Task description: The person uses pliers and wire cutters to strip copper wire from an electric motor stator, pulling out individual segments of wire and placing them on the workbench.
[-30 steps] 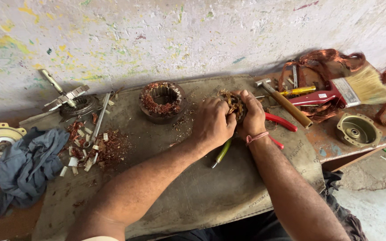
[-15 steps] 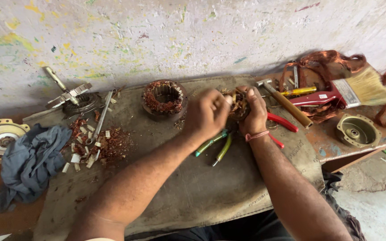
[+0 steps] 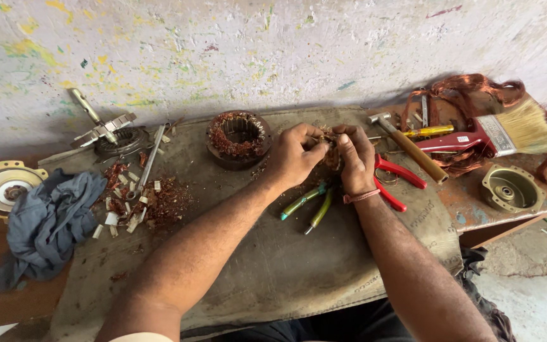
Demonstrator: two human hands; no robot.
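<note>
Left hand (image 3: 295, 158) and right hand (image 3: 354, 158) together, fingertips pinching a tangled copper-wire bundle (image 3: 331, 154), forearms converging over burlap mat (image 3: 273, 266), green-handled pliers (image 3: 308, 207) below, stator ring (image 3: 238, 138) leftward.

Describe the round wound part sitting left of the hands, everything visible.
The motor stator is a dark ring-shaped metal core, lying flat with its open bore facing up. Reddish-brown copper windings, frayed and uneven, crown its top rim. It rests on the grey canvas mat near the wall, just left of the left hand, which does not touch it. Copper scraps lie nearby.
</note>
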